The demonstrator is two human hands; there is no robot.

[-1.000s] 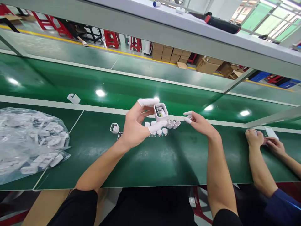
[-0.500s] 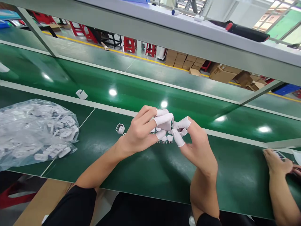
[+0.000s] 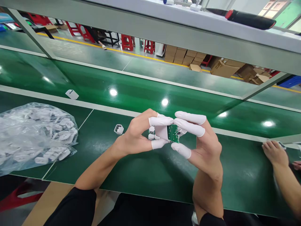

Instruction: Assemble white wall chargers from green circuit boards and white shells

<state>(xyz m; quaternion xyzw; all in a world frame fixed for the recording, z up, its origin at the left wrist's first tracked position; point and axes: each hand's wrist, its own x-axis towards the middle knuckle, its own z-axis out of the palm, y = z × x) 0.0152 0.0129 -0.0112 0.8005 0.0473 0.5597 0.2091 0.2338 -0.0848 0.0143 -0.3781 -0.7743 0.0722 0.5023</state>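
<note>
Left forearm [image 3: 101, 169] slanted inward, right forearm [image 3: 208, 191] near vertical. Left hand [image 3: 138, 135] in a C-grip, fingers [image 3: 161, 121] above, thumb [image 3: 158, 144] below. Right hand [image 3: 208, 144] mirrors it, pointing left. Upper fingertips just beside each other.

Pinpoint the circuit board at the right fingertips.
In the head view, the green circuit board is right of centre, at the end of the white housing, between the left hand and right hand.

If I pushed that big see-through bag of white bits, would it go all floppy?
Probably, yes: the bag looks thin and wrinkled, so it would likely crumple where you pushed. The jumbled white pieces inside would probably shift, changing its shape. It seems unlikely to roll, because it lies in a wide heap on the green tabletop.
</note>
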